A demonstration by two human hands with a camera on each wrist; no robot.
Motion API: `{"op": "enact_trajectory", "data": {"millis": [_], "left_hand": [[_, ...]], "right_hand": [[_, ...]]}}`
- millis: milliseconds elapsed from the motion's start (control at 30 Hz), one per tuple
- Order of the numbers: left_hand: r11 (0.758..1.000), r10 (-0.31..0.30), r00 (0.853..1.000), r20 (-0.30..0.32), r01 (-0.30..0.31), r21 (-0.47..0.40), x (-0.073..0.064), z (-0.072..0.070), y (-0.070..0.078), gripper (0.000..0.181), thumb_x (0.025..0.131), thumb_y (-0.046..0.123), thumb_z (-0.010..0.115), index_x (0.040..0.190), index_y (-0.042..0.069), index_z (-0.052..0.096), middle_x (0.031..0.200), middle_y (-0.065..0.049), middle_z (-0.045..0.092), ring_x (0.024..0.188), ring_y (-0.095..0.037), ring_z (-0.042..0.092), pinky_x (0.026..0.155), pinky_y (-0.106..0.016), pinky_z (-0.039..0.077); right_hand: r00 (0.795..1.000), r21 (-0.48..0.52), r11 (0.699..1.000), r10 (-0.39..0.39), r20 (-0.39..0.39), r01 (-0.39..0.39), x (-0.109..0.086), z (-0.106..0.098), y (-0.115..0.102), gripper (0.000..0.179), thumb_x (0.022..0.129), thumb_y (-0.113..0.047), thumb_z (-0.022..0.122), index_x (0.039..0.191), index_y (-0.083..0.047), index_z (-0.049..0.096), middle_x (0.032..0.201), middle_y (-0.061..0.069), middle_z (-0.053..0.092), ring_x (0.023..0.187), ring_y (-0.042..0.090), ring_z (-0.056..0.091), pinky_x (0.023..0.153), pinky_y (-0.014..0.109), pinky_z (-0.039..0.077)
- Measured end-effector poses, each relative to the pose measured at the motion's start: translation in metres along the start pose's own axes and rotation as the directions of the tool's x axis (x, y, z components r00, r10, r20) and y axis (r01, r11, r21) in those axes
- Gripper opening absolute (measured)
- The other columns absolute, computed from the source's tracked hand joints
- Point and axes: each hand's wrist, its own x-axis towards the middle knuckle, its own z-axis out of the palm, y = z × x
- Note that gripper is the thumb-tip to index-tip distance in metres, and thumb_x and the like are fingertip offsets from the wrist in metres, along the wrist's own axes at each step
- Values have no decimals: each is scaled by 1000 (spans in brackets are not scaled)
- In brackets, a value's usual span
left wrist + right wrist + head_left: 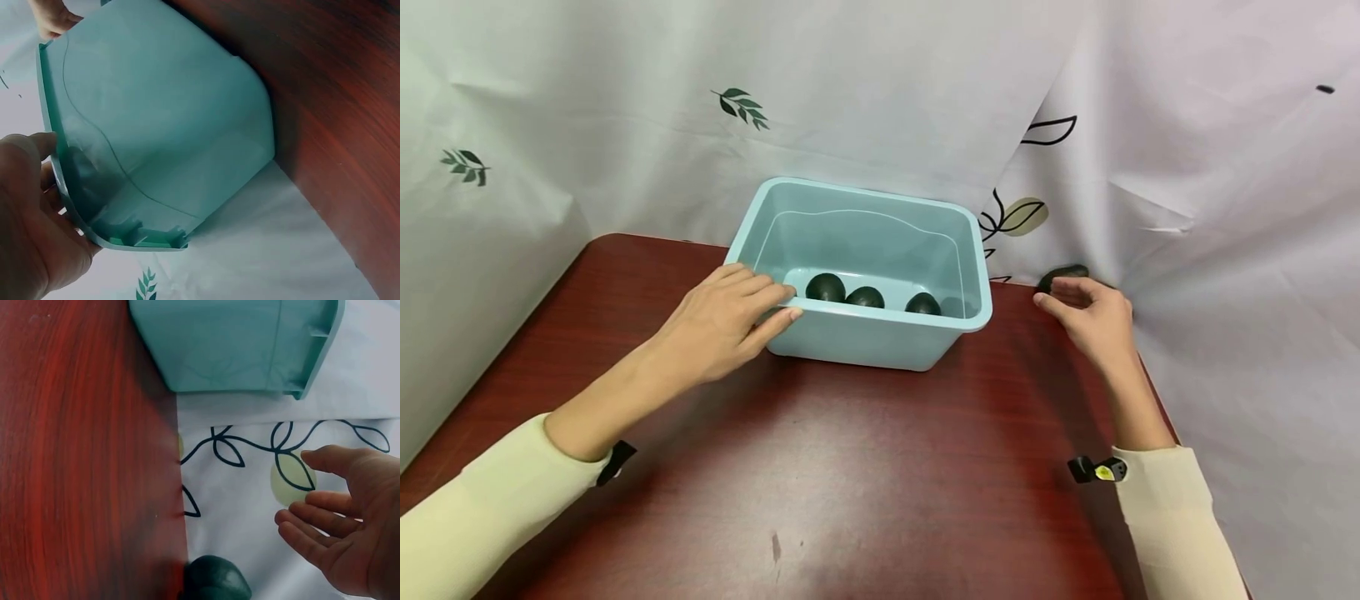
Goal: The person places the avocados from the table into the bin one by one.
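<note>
A light blue plastic bin (pixel 857 337) stands at the back of the table, with three dark green avocados (pixel 825 287) visible inside. My left hand (pixel 722 321) grips its front left rim; the left wrist view shows the fingers and thumb (pixel 44 145) around that rim. At the back right, my right hand (pixel 1093 321) is beside another dark avocado (pixel 1063 273), partly hidden behind the fingers in the head view. In the right wrist view, the right hand (pixel 340 519) has loosely bent fingers and an empty palm, apart from the dark avocado (pixel 215 578) at the table edge.
The reddish-brown wooden table (pixel 850 467) extends in front of the bin. White cloth (pixel 887 83) with leaf prints hangs close behind the bin and along both sides of the table.
</note>
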Motion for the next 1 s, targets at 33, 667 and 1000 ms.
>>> {"op": "enact_trajectory", "data": {"millis": [33,667,1000], "left_hand": [[1000,0,1000,-1,0,0,0,0,1,19,103,16,77,117,4,78,82,-5,66,80,-28,64,99,-48,55],[1000,-26,1000,5,26,3,0,0,3,27,101,17,80,125,5,81,88,-10,75,84,-33,70,120,-63,51],[1000,11,999,-52,-11,-2,-2,4,0,28,108,23,70,126,4,81,82,-7,75,77,-29,63,107,-53,55]], "right_hand": [[1000,-1,1000,3,-1,-3,0,-1,2,58,99,-53,84,139,-11,79,136,18,81,89,-27,59,86,6,47],[992,-145,984,115,49,-106,4,-18,38,71,108,-48,72,155,5,62,151,29,69,156,55,47,129,67,38],[976,-258,946,213,46,-194,8,-24,51,76,109,-47,68,162,6,54,158,35,61,156,65,37,127,73,36]]}}
